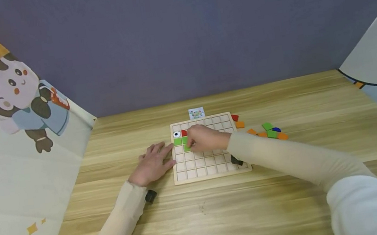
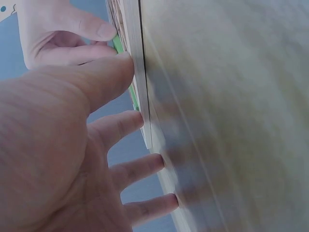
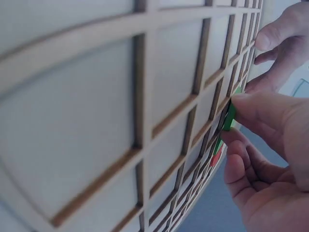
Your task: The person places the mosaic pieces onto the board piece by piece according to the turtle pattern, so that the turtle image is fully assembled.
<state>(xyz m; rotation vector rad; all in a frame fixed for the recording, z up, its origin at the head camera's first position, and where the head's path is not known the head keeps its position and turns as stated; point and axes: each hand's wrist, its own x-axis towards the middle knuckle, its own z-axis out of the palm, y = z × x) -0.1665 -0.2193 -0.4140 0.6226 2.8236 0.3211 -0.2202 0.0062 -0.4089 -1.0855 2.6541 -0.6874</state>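
Note:
A wooden grid board (image 1: 213, 177) lies flat on the table. My right hand (image 1: 205, 138) is over its upper left part, thumb and fingertips pinching a green tile (image 3: 230, 116) that stands tilted at a cell in the right wrist view. Around it, an eye tile (image 1: 177, 134), a red tile (image 1: 184, 133) and a green square (image 1: 177, 141) sit in cells near the upper left corner. At the board's left edge, my left hand (image 1: 153, 164) has its fingers spread. In the left wrist view its thumb and index fingertip are right at the board's side (image 2: 140, 63).
Behind the board lies a small picture card (image 1: 196, 113). Loose tiles are scattered to the right: a red one (image 1: 235, 117), several orange ones (image 1: 240, 125), green ones (image 1: 267, 126) and a blue one (image 1: 276, 129). A dark wall (image 1: 192, 37) rises at the table's back.

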